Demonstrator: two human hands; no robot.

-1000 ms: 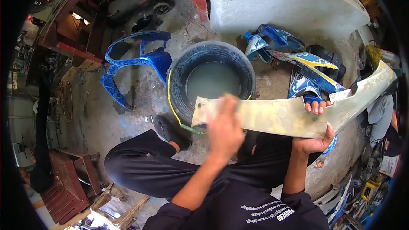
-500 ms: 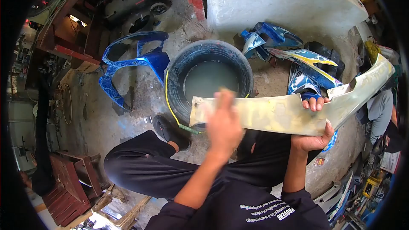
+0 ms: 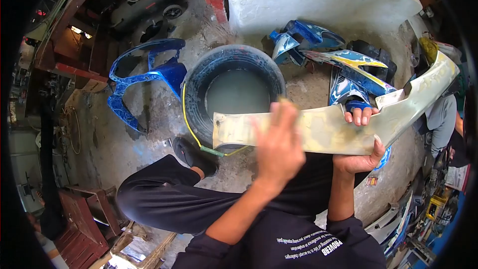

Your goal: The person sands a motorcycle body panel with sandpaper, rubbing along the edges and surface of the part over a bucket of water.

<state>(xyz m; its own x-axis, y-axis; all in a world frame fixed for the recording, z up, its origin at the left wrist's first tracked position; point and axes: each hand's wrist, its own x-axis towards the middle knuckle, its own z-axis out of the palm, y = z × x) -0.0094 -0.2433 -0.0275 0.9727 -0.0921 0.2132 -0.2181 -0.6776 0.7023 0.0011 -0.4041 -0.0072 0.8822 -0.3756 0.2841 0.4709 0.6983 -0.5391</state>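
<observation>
A long cream-and-yellow plastic body panel (image 3: 323, 129) with patchy, worn paint lies across my lap, its left end over the near rim of the bucket. My right hand (image 3: 361, 157) grips its middle from below, fingertips curled over the far edge and thumb at the near edge. Blurred by motion, my left hand (image 3: 281, 144) presses on the panel's left half. A small yellow-brown piece (image 3: 288, 101) shows at its fingertips; its kind is too smeared to tell. Behind the panel stands a dark bucket (image 3: 194, 77) holding cloudy water (image 3: 236, 92).
A blue fairing frame (image 3: 117, 89) lies on the concrete floor left of the bucket. Blue, white and yellow fairing pieces (image 3: 356, 62) lie to the right, before a pale curved wall (image 3: 318, 2). A wooden stool (image 3: 82, 214) is at lower left. Another person's grey-clad leg (image 3: 440, 124) shows at right.
My left hand has moved right along the panel, from near its left end. The right hand keeps its grip. The whole view has shifted slightly, moving the surroundings a little left.
</observation>
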